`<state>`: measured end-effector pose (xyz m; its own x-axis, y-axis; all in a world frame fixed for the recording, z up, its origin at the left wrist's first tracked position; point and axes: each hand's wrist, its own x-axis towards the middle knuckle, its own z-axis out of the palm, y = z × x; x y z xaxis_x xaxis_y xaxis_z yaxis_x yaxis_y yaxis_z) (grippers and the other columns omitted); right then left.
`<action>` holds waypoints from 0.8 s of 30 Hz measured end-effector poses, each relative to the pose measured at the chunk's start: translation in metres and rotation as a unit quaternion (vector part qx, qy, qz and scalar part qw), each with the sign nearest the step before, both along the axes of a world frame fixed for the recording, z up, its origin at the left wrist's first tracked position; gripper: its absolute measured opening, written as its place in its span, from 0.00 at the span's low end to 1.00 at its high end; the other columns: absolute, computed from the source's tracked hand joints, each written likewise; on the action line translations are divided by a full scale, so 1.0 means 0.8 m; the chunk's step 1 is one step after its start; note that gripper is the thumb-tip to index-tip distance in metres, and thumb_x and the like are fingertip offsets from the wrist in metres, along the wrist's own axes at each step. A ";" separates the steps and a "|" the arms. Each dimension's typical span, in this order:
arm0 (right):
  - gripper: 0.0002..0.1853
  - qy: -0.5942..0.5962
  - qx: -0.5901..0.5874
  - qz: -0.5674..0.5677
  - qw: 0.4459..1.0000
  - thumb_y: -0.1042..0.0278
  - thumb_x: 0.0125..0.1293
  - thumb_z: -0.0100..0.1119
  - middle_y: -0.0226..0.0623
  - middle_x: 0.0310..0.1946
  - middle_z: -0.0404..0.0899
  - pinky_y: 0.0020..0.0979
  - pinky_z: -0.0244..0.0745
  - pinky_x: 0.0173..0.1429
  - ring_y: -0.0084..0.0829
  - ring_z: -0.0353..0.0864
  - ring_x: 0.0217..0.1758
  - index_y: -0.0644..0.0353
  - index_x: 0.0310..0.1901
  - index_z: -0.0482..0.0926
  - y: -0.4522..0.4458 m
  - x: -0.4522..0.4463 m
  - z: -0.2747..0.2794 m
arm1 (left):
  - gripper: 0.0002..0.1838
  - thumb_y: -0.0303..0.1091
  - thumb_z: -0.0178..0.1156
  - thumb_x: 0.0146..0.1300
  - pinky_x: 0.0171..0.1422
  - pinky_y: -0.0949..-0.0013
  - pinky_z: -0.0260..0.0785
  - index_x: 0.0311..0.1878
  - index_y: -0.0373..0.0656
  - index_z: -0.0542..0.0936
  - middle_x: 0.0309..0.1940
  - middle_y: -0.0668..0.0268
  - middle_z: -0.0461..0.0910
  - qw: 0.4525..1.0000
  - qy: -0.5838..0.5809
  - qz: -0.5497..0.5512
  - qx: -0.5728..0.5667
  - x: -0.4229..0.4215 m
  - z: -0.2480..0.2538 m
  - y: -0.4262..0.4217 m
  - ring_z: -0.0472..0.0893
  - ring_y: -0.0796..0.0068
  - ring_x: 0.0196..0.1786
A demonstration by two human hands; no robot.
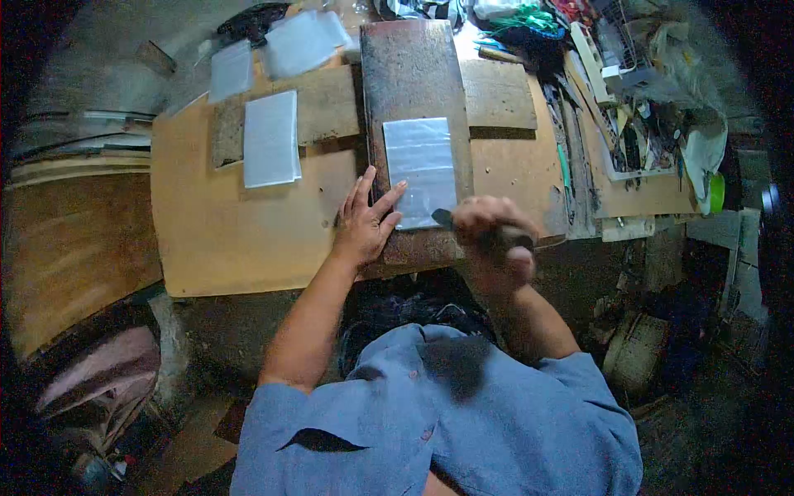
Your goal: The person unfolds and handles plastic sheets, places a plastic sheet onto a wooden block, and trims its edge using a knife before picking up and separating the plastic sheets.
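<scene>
A stack of translucent plastic sheets or bags [418, 161] lies flat on a long dark wooden board [409, 70]. My left hand [362, 225] is open with fingers spread; its fingertips touch the left edge of the stack and the board. My right hand [496, 231] is closed around a short dark tool [444, 218], just right of the stack's lower corner. Motion blurs that hand, and I cannot make out the tool's kind. To the left, another stack of plastic sheets [271, 139] lies partly over a crosswise plank [327, 103].
The wooden table [231, 248] runs under the boards. More plastic sheets [298, 45] lie at the back left. At the right stands a white tray [641, 172] of tools, beside a bright green round object [716, 193]. Tangled green material [533, 21] sits at the back.
</scene>
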<state>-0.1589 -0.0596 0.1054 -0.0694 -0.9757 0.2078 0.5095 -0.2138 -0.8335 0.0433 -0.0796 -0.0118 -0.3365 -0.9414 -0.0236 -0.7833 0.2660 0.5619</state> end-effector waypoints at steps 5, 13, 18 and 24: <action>0.32 -0.007 -0.034 -0.043 0.998 0.33 0.58 0.54 0.35 0.25 0.66 0.36 0.65 0.36 0.33 0.67 0.30 0.62 0.36 0.69 -0.013 -0.030 0.012 | 0.27 0.42 0.60 0.60 0.72 0.51 0.52 0.64 0.69 0.69 0.72 0.54 0.48 0.999 -0.034 -0.003 -0.016 0.000 -0.003 0.000 0.57 0.48 0.70; 0.23 0.464 0.174 -0.161 0.853 0.51 0.63 0.60 0.47 0.30 0.74 0.41 0.72 0.39 0.45 0.78 0.33 0.63 0.46 0.66 -0.111 -0.064 -0.042 | 0.37 0.42 0.55 0.64 0.75 0.53 0.44 0.73 0.47 0.53 0.73 0.49 0.45 0.994 0.097 0.059 0.012 -0.020 0.008 0.016 0.52 0.45 0.72; 0.22 0.592 0.069 -0.221 0.772 0.59 0.61 0.61 0.52 0.41 0.74 0.42 0.72 0.48 0.49 0.76 0.44 0.65 0.51 0.69 -0.171 -0.091 -0.154 | 0.37 0.42 0.55 0.64 0.76 0.52 0.41 0.73 0.46 0.51 0.73 0.46 0.42 0.996 0.068 0.058 0.027 -0.027 0.001 0.032 0.48 0.44 0.73; 0.25 0.663 0.079 -0.211 0.714 0.61 0.58 0.61 0.55 0.46 0.72 0.45 0.65 0.58 0.53 0.69 0.53 0.64 0.54 0.69 -0.181 -0.096 -0.179 | 0.37 0.41 0.55 0.64 0.75 0.52 0.42 0.73 0.48 0.52 0.73 0.46 0.40 0.996 0.062 0.061 0.023 -0.029 0.006 0.034 0.47 0.44 0.74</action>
<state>-0.2359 -0.2047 -0.0381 -0.2091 -0.9446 0.2531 -0.8314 0.0355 -0.5545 0.0202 -0.0528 -0.0071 -0.2231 -0.9742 -0.0331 -0.7318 0.1450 0.6659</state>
